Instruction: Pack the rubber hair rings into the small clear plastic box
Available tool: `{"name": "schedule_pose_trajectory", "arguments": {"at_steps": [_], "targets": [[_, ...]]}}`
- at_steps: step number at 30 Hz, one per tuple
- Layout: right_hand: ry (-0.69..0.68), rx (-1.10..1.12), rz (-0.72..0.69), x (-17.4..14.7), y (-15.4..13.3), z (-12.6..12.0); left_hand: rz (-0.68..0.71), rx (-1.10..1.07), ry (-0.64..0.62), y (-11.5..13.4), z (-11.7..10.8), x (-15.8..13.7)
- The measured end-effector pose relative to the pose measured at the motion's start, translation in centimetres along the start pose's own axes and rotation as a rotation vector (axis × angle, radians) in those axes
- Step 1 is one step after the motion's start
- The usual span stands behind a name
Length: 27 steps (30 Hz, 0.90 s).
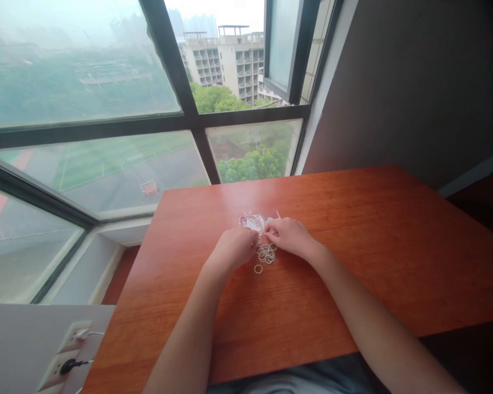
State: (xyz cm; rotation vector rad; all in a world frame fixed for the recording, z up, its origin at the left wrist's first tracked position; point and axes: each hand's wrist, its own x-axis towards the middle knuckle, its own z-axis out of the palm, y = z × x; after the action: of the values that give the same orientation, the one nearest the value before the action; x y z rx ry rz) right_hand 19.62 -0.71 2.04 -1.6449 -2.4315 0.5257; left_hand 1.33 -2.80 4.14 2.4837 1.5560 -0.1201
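Several thin pale rings lie in a loose, overlapping cluster on the wooden table, just below and between my hands. One more pale ring rests apart, nearer to me. My left hand is closed, fingers curled and fingertips together at the left edge of the cluster. From the right, my right hand pinches just above the rings; whatever is between its fingers is too small to name. Behind both hands sits a clear plastic container with some reddish rings at its left end. My hands partly cover it.
The reddish-brown table extends widely to the right. Beyond its far edge are dark-framed windows, one pane swung open. Wall sockets with plugged-in cables are low on the left, beside the table's edge.
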Motion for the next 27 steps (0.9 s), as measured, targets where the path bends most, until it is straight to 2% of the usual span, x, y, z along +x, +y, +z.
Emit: {"name": "schedule_pose_trajectory", "arguments": {"at_steps": [8,15,18,22,27], "targets": [[-0.007,0.022,-0.031,0.0,-0.1,0.0,-0.027,-0.199,0.090,-1.1,0.1,0.3],[0.022,0.044,-0.058,0.0,0.4,-0.4,-0.177,-0.315,0.397,-1.9,0.8,1.6],[0.021,0.034,-0.070,0.1,0.3,-0.3,-0.226,-0.311,0.479,-1.7,1.2,2.5],[0.000,0.014,-0.060,0.1,0.4,-0.3,-0.259,-0.267,0.465,-1.5,1.3,3.1],[0.016,0.007,-0.058,0.0,0.5,-0.7,-0.268,-0.267,0.459,-2.3,1.3,2.4]]}}
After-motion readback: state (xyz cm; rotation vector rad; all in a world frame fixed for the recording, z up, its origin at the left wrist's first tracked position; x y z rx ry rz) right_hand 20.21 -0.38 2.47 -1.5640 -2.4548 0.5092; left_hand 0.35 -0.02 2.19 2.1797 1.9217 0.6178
